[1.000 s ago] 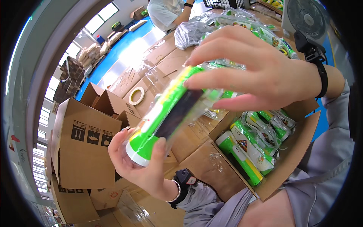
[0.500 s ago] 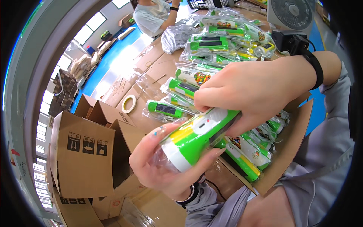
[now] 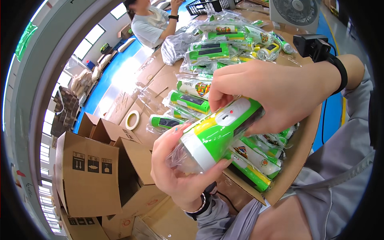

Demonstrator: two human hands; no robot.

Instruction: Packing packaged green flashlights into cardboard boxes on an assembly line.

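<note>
A green, yellow and white flashlight [image 3: 214, 138] in a clear plastic bag is held in front of me, tilted, its wide white head toward the lower left. My left hand [image 3: 172, 172] is wrapped round that head end, with loose film bunched by the palm. At the other end, my right hand [image 3: 272, 92] grips the body from above; its fingertips are partly hidden. A small red light and a slot show on the white side panel. Below the hands, an open cardboard box [image 3: 298, 168] holds several bagged flashlights [image 3: 250, 172].
More bagged flashlights [image 3: 208, 52] are heaped on the cardboard-covered table [image 3: 160, 78]. A tape roll [image 3: 132, 120] lies left of them. Open cartons [image 3: 90, 176] stand at lower left. Farther off are a fan [image 3: 294, 12], a black crate [image 3: 210, 6] and a person [image 3: 150, 26].
Both hands and the flashlight have shifted slightly right in view. The right hand's fingers have lifted a little, uncovering more of the white side panel. The background has shifted slightly left.
</note>
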